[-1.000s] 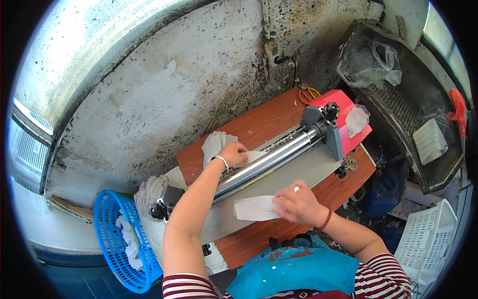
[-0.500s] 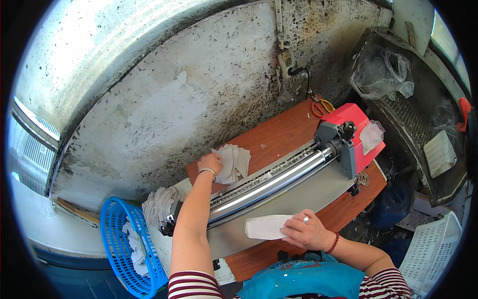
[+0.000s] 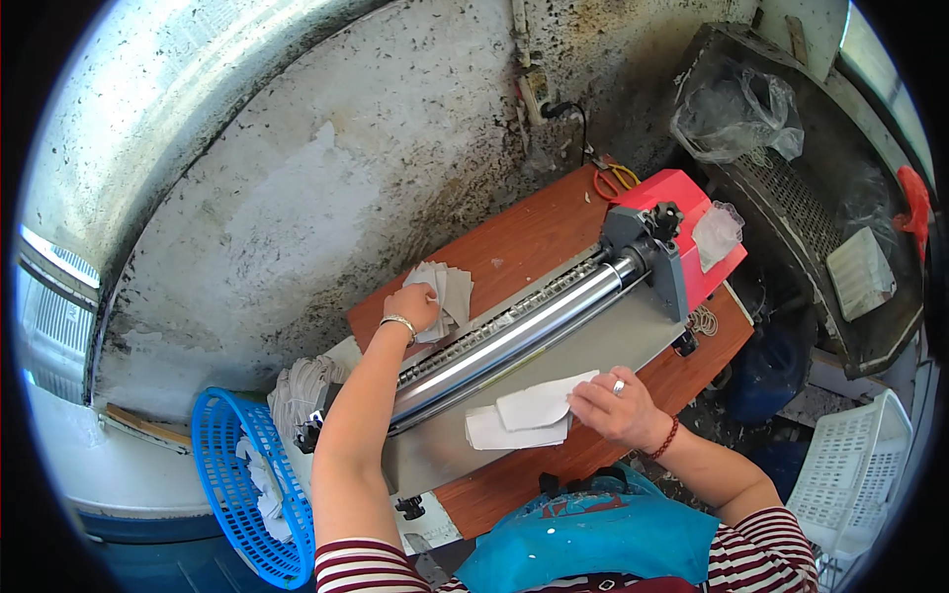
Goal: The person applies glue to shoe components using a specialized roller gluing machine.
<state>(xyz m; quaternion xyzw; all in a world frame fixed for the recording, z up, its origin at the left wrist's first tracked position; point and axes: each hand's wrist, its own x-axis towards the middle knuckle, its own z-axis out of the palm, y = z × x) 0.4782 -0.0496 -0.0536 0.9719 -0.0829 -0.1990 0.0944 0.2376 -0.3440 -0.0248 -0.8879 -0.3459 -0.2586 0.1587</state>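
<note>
Across a metal roller machine (image 3: 524, 328), my left hand (image 3: 415, 304) reaches to a fanned pile of thin white pieces (image 3: 455, 295) on the wooden tabletop. Its fingers are curled closed at the pile's near edge; how many pieces they grip is hidden. On this side of the roller, my right hand (image 3: 618, 410) pinches the corner of one white piece (image 3: 544, 401). That piece lies slanted over a small white stack (image 3: 489, 429), which rests on the machine's flat metal plate (image 3: 425, 465). Whether the pieces are cloth or paper I cannot tell.
Beside the machine's red housing (image 3: 657, 188) lie scissors (image 3: 615, 180) with red and yellow handles. A blue basket (image 3: 222, 494) with white scraps stands at left, near a grey-white bundle (image 3: 301, 390). A white crate (image 3: 850, 474) stands at right. The stained wall rises behind the table.
My right hand has shifted right, off the near stack, pulling its top piece askew. My left hand stays at the far pile, fingers more curled. The whole view has shifted slightly.
</note>
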